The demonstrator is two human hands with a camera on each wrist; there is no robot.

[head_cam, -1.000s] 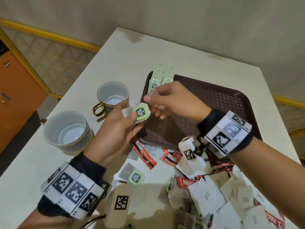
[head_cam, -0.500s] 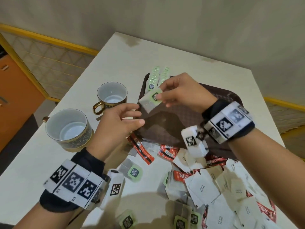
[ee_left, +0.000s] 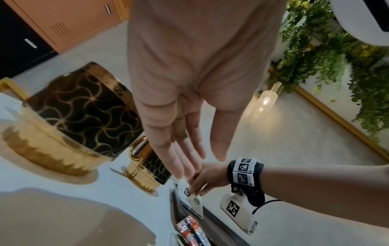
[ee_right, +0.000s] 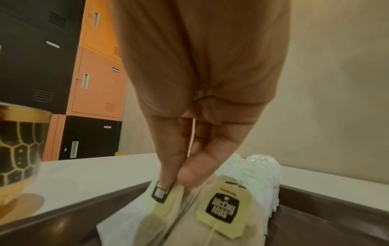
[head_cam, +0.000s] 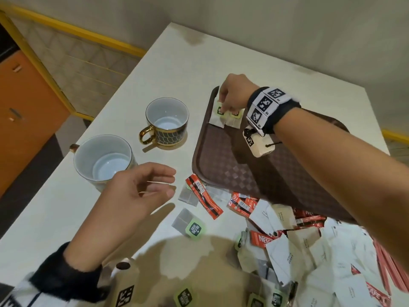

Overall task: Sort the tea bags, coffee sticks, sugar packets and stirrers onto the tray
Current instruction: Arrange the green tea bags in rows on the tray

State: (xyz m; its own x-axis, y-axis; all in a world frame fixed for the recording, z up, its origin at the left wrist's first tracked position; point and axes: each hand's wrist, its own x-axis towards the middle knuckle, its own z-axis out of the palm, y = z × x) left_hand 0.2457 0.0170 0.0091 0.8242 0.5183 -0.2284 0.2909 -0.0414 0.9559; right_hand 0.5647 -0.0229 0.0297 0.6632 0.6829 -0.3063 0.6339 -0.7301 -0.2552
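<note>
Your right hand has carried the tea bag from mid-air to the tray's far-left corner, fingers still pinching it beside the tea-bag row. Your left hand, fingers now apart and empty, hovers near the loose tea bag on the worktop, probably next.

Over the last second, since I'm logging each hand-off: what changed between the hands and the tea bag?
The left hand let go of the tea bag and drew back, empty, over the table. The right hand took it, carried it to the tray's far left corner and now pinches it against the tea-bag rows there. The two cups and the loose pile of packets stayed put.
</note>
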